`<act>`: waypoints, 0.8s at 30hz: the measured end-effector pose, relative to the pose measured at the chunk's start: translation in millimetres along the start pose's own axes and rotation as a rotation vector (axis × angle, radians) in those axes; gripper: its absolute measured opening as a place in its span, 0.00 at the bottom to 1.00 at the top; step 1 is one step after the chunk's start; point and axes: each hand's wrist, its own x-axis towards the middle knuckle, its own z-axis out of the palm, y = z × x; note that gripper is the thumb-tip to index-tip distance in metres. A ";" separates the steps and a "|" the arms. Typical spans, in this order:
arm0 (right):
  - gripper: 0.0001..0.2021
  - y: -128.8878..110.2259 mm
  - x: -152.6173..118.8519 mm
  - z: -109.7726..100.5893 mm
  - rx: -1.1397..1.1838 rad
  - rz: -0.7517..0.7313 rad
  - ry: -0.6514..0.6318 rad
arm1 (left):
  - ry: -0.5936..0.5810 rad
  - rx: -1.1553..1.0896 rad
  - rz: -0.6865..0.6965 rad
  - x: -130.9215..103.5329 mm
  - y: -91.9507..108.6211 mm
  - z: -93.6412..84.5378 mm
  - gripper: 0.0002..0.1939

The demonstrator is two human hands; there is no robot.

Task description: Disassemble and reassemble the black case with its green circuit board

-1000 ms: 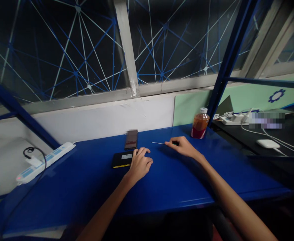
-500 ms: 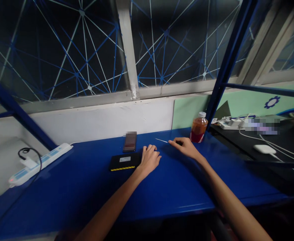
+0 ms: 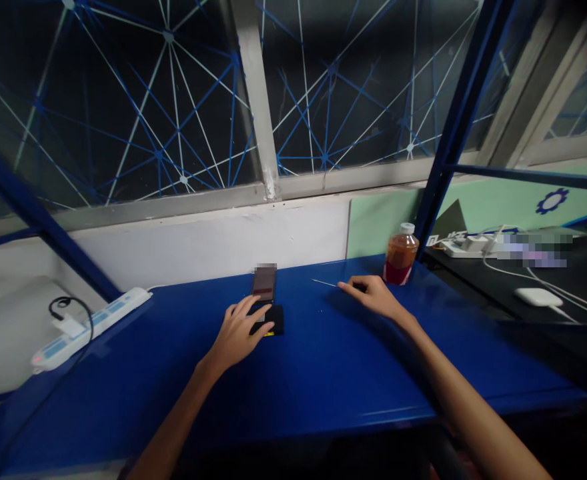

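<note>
- Nearest us, both bare forearms reach forward over the blue bench (image 3: 323, 373).
- Our left hand (image 3: 238, 330) lies palm down, fingers loosely spread, on the black box (image 3: 272, 319). The box lies flat near mid-bench, its left part hidden under the hand; only its right end shows, with a yellow strip along the front edge. The hand rests on the box rather than closing round it.
- Our right hand (image 3: 373, 297) sits further right and a little further back, fingers pinched narrow on the dark handle of a thin tool (image 3: 329, 284). The slim metal shaft points left and lies low over the bench; we cannot tell whether it touches.
- Just behind the box, a dark phone (image 3: 263, 283) lies flat, its far end blurred.
- Beyond the right hand, near the back right corner, stands an upright bottle (image 3: 400, 257) with amber liquid, red label and white cap, apart from the hand.
- Far left, a white power strip (image 3: 91, 323) lies slanted, with a black cable plugged in.
- Far right, on a dark surface past the blue post, a second power strip (image 3: 466, 247) with white cables, and a white mouse (image 3: 538, 297).
- Behind all, a white wall and windows.
</note>
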 end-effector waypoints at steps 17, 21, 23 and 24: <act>0.27 -4.4 -0.8 13.7 -0.063 -0.004 -0.068 | 0.017 0.110 -0.125 -52.3 -16.8 -3.3 0.20; 0.26 -5.3 -1.2 14.5 -0.066 -0.007 -0.078 | -0.037 0.087 -0.118 -50.5 -11.9 2.2 0.21; 0.26 -5.5 -1.3 15.5 -0.071 -0.009 -0.080 | -0.055 0.056 -0.108 -46.7 -4.5 5.1 0.22; 0.26 -5.6 -1.4 16.1 -0.072 -0.007 -0.083 | -0.055 0.030 -0.101 -44.6 -0.2 6.9 0.22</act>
